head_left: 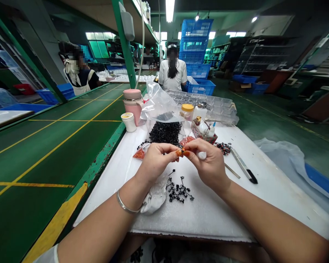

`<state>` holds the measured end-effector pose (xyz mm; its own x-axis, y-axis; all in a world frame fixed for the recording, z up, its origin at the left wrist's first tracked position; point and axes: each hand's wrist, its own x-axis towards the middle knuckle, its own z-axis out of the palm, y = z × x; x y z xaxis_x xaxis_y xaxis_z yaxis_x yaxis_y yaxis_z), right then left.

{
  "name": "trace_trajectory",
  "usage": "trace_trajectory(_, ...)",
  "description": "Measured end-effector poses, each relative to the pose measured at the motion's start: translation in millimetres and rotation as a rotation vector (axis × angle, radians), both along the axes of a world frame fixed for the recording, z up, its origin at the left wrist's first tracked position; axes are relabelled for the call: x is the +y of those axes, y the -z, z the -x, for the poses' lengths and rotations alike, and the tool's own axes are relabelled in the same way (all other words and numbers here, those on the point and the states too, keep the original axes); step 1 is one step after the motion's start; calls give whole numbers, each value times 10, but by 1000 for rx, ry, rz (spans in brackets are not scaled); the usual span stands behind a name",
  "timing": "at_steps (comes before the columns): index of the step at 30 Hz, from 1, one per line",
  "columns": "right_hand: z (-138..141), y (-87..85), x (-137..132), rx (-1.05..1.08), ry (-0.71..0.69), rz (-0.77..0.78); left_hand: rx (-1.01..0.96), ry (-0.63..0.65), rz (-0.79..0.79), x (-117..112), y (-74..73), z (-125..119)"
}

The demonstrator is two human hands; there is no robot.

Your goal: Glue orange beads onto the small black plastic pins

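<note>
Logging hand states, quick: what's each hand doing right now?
Left hand: closed, fingers pinching a small orange piece.
Right hand: closed, pinching the same piece.

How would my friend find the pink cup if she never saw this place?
Start at the white worktable beside the green conveyor. Follow its left edge to the far end: the pink cup stands there, next to a small white jar. It is the only pink thing on the table, taller than the jar.
</note>
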<state>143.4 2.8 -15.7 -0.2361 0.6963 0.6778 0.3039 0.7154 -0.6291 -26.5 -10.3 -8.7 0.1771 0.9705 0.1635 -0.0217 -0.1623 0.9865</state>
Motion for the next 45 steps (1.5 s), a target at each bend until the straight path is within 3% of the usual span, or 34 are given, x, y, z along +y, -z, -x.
trace_trajectory(5, -8, -9, -8, -74, -16, -57, 34, 12, -27, -5, -5, -1)
trace_trajectory(10, -17, -25, -7, -82, -34, -9, 29, 37, -43, 6, 13, 6)
trace_trajectory(21, -68, -82, 13, 4, -104, 4, -62, 77, 2, 15, 9, 38)
trace_trajectory(28, -42, -63, 6, 9, -59, 46, -64, 75, 7, 1, -4, 24)
trace_trajectory(45, -28, -31, -21, 18, -38, -102, -45, 89, -15, 10, 8, 18)
